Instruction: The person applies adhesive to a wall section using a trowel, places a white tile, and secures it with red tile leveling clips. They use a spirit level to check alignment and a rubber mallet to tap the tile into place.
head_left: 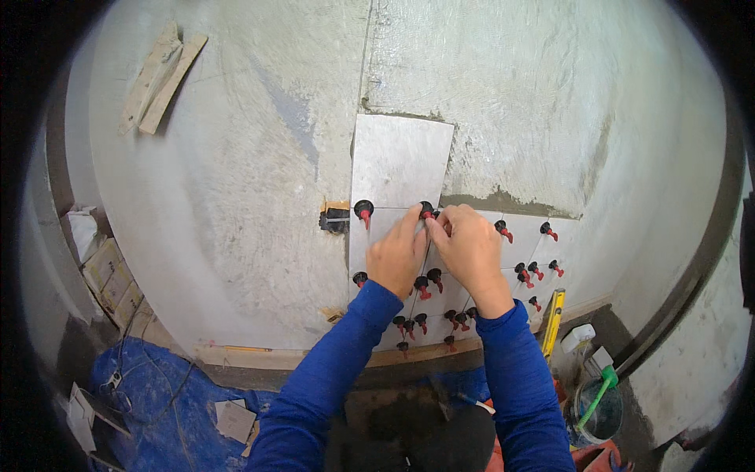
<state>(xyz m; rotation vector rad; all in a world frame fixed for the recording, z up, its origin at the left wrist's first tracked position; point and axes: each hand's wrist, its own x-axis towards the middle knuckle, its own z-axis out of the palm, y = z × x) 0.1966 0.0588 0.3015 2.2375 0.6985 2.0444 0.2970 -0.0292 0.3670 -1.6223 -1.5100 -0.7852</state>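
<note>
White wall tiles stand in rows on the grey plastered wall point(259, 157), and a single tile point(401, 157) rises above the others. At its lower right corner sits a tile leveling clip point(426, 210) with a black cap and a red stem. My left hand point(399, 253) has its fingertips closed on the cap's left side. From the right, my right hand point(470, 248) pinches the same clip by its red part; the curled fingers partly hide it. More leveling clips dot the tile joints, such as one clip point(363, 211) at the left edge and another clip point(504, 230) at the right.
A black electrical box point(335, 218) is set in the wall beside the tiles. A yellow spirit level point(554, 322) leans at the lower right, near a bucket point(599, 409) with a green-handled tool. Blue sheeting point(169, 417) with tile pieces point(235, 420) covers the floor at left.
</note>
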